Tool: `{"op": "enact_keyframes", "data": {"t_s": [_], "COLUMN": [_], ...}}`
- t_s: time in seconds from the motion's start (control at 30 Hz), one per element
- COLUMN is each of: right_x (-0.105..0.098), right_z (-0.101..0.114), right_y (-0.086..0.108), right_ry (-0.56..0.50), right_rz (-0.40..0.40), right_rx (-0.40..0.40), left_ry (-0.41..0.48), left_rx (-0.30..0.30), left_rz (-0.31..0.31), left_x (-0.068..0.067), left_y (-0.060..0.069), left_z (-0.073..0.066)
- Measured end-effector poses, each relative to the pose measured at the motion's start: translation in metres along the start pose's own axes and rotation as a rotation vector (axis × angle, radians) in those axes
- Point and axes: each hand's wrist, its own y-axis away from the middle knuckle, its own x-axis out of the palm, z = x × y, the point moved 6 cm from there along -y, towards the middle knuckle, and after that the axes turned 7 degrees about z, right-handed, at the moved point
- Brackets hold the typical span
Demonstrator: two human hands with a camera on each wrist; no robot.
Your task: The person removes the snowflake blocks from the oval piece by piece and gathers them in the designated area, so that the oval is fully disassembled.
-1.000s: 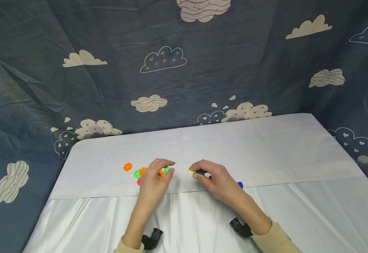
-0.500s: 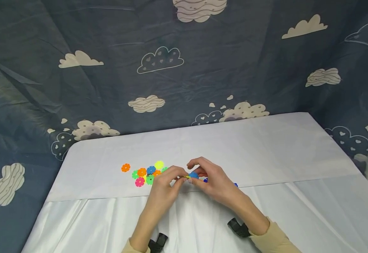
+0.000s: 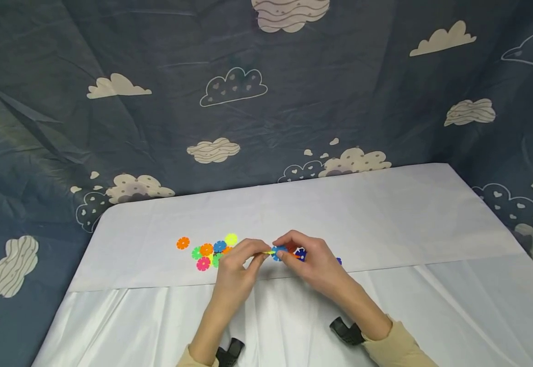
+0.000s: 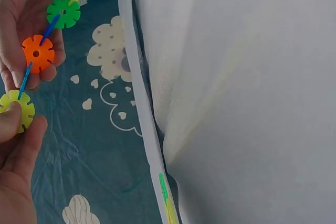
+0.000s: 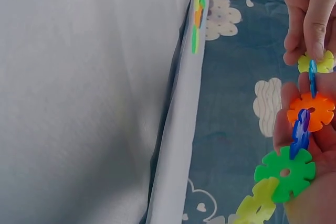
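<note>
A chain of slotted plastic flower discs runs between my hands. With thumb and fingers my left hand (image 3: 236, 265) pinches the yellow disc (image 4: 25, 113) at its end. My right hand (image 3: 314, 260) holds the chain just beyond, its thumb by the light blue disc (image 3: 276, 253). In the right wrist view the orange disc (image 5: 320, 114), a dark blue disc (image 5: 300, 139) and the green disc (image 5: 285, 177) lie along the right fingers and palm. A pale yellow disc (image 5: 256, 203) follows below. The light blue disc stands edge-on, slotted between the yellow and orange ones.
Loose discs lie left of my hands on the white table (image 3: 376, 214): a pink disc (image 3: 203, 263), a blue disc (image 3: 219, 246), a lone orange disc (image 3: 183, 243) and several others. A dark cloud-printed cloth (image 3: 303, 92) hangs behind the table.
My left hand has moved right from beside the loose discs and now pinches the yellow disc at the chain's end. In my right hand the light blue disc has turned more face-on.
</note>
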Motion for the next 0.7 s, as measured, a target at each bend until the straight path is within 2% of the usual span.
{"op": "enact_keyframes", "data": {"t_s": [0.23,0.5,0.6,0.7], "right_x": [0.001,0.002,-0.002,-0.007], "right_z": [0.000,0.001,-0.002,-0.005], "right_y": [0.000,0.000,0.000,0.001], "right_ry": [-0.015,-0.067,-0.061,-0.072], "right_rz": [-0.018,-0.005,-0.014,-0.041], "right_rx": [0.000,0.030,0.054,0.084], "left_ry": [-0.062,-0.053,-0.040,-0.035], "left_rx": [-0.003,-0.027,-0.028,-0.062], "left_rz": [0.041,0.047,-0.012,-0.148], "left_x": [0.005,0.001,-0.016,-0.046], "left_y": [0.001,-0.001,-0.004,-0.005], "left_z": [-0.003,-0.004,-0.002,0.004]}}
